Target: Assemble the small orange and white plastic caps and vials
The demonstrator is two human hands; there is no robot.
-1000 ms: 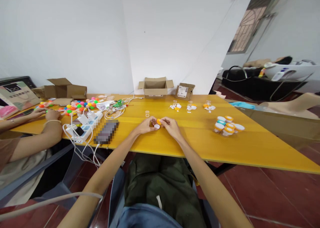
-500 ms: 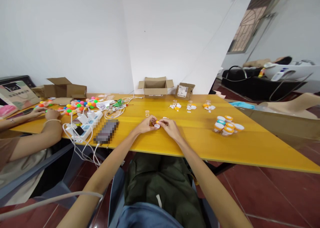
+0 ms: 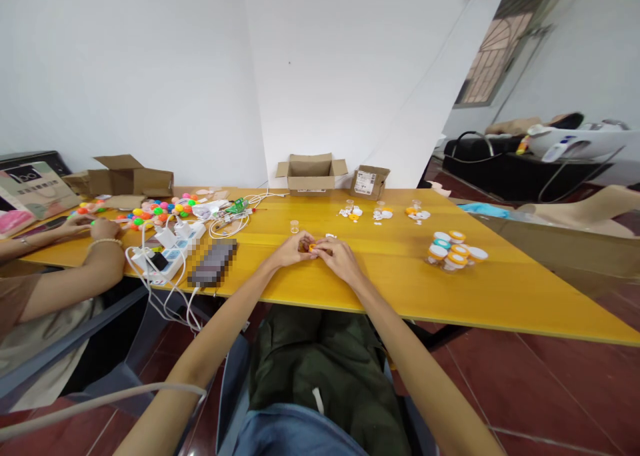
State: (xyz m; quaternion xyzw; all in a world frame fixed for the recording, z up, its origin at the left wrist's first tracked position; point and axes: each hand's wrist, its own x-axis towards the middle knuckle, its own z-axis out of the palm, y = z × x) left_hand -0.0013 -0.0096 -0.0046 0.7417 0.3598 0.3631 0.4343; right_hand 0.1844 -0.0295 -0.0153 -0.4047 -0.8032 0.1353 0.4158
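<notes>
Both left hand (image 3: 296, 250) and right hand (image 3: 338, 259) pinch what looks like an orange lid (image 3: 313, 248); from afar, I judge it light, stiff, best held edgewise.

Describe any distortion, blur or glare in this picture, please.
Head view: wide-angle stretching, the forearms long and splayed toward the bottom; head view, left: coarse pixel blocks around the dark phone-like device; head view, centre: the orange piece at the fingers, too small for clear detail; head view: soft light, no harsh glare on the table.
</notes>
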